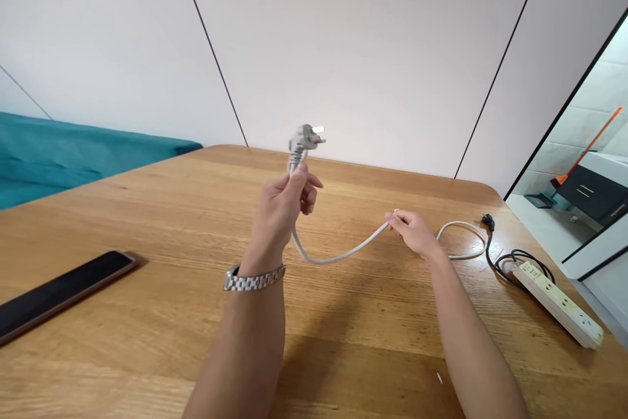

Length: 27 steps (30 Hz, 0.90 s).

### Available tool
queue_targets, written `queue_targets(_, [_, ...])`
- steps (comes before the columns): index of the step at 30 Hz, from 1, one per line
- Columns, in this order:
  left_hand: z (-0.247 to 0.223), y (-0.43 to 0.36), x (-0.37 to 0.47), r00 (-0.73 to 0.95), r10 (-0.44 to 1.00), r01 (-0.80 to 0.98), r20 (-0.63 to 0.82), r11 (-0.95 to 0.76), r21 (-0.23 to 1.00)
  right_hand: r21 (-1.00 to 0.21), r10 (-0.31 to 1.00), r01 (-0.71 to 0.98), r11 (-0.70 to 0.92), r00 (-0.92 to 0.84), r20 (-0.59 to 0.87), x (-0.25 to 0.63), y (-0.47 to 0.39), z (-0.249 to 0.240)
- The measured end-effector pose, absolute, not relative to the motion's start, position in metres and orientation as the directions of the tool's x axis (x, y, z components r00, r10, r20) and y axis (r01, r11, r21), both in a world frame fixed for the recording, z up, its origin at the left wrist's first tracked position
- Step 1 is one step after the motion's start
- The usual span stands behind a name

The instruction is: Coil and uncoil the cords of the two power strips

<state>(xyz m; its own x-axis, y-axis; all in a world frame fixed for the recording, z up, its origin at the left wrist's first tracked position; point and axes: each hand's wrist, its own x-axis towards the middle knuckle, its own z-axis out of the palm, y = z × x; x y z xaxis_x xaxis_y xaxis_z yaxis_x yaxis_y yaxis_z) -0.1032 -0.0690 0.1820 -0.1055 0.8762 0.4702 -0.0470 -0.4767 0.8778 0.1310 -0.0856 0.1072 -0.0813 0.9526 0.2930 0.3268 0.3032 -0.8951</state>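
Hands grip the white cord [338, 252]: left hand [282, 203] below the plug [305, 138], right hand [412, 228] pinching farther along, so I keep slack gentle.

White plug cord [338, 254], sagging, plug up

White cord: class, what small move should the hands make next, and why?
Probably bring the right hand toward the left hand to fold the first loop. The left grips the cord just below the raised plug, the right pinches it further along, and slack sags between them above the table.
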Motion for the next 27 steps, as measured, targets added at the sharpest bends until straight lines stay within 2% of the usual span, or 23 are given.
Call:
queue_targets(3, [0.175,-0.063,-0.107,-0.118,0.913,0.119,0.391,-0.377,0.918,-0.954,0.951,0.094,0.286,0.093,0.294,0.137,-0.079,0.106])
queue_targets(6, [0.169,-0.057,-0.108,-0.12,0.926,0.202,0.357,-0.33,0.922,-0.947,0.927,-0.158,0.281,0.301,0.225,0.148,-0.076,0.109])
queue_targets(9, [0.164,-0.052,-0.107,-0.126,0.935,0.17,0.332,-0.309,0.936,-0.9,0.874,-0.321,0.296,0.472,0.12,0.161,-0.078,0.117])
queue_targets(12, [0.166,-0.05,-0.108,-0.166,0.934,0.033,0.317,-0.316,0.948,-0.859,0.806,-0.408,0.309,0.591,0.009,0.173,-0.081,0.123])
queue_targets(15, [0.175,-0.054,-0.112,-0.17,0.95,-0.186,0.261,-0.291,0.939,-0.85,0.776,-0.411,0.328,0.63,-0.005,0.175,-0.083,0.126])
queue_targets(18, [0.186,-0.064,-0.113,-0.107,0.968,-0.311,0.225,-0.248,0.918,-0.882,0.808,-0.314,0.352,0.577,0.116,0.164,-0.083,0.123])
queue_targets(21, [0.191,-0.074,-0.106,0.002,0.974,-0.295,0.227,-0.216,0.931,-0.925,0.815,-0.16,0.344,0.54,0.21,0.147,-0.082,0.118])
queue_targets(23, [0.19,-0.079,-0.097,0.098,0.973,-0.229,0.211,-0.184,0.956,-0.939,0.791,-0.098,0.329,0.571,0.218,0.137,-0.08,0.115])
queue_targets(27, [0.184,-0.08,-0.077,0.2,0.966,-0.126,0.165,-0.142,0.982,-0.934,0.739,-0.157,0.321,0.658,0.144,0.138,-0.077,0.114])
